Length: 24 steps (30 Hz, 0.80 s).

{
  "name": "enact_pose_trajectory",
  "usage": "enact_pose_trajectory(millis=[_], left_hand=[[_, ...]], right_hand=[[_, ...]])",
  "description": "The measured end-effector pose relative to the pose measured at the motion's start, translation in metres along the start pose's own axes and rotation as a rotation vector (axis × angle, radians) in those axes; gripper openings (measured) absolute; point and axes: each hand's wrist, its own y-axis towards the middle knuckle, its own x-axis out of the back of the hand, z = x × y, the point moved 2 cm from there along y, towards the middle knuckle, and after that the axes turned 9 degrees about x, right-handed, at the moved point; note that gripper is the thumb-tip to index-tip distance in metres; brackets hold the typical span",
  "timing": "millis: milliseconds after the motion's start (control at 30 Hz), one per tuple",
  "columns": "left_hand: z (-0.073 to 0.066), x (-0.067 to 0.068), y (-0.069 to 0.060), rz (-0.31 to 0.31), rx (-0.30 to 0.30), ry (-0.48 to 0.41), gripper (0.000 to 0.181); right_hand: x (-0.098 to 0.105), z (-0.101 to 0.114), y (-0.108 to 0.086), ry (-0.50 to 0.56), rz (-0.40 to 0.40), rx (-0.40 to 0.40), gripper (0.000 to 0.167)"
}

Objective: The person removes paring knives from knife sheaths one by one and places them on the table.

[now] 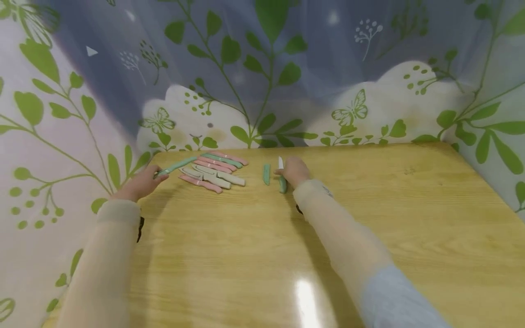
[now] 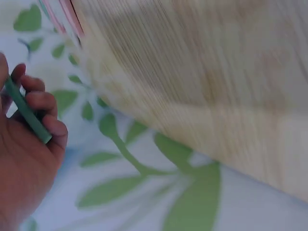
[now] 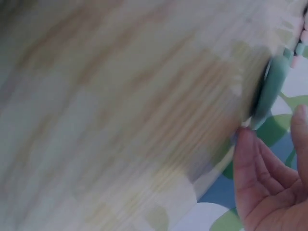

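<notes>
My left hand grips one end of a slim green sheathed knife at the table's left side. In the left wrist view, its fingers curl round a green end. My right hand is at a small paring knife with a green handle and a bare pale blade. In the right wrist view, the fingertips are at the near end of the green knife, with thumb and fingers apart. A loose green sheath lies just left of that knife.
Several pink knives, pale cream knives and a green knife lie in a slanted group near the left hand. The wooden table meets a leaf-patterned wall covering at the back and left.
</notes>
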Motion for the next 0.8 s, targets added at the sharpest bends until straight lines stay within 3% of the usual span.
enact_pose_trajectory(millis=[167, 333, 433, 600, 800], left_hand=[[-0.036, -0.024, 0.011, -0.027, -0.011, 0.023, 0.041], [-0.073, -0.048, 0.014, -0.051, -0.052, -0.057, 0.042], [-0.099, -0.06, 0.014, -0.037, -0.112, -0.113, 0.037], [-0.154, -0.076, 0.017, -0.023, -0.254, -0.126, 0.028], [-0.207, -0.1, 0.008, 0.005, -0.348, -0.099, 0.026]], right_hand=[[0.01, -0.008, -0.008, 0.134, 0.059, 0.09, 0.053], [0.03, -0.014, -0.02, 0.24, 0.111, 0.177, 0.078], [0.045, -0.022, -0.033, 0.189, 0.128, 0.255, 0.082], [0.07, -0.032, -0.061, 0.103, 0.099, 0.35, 0.09], [0.07, -0.033, -0.086, -0.147, 0.06, 0.503, 0.098]])
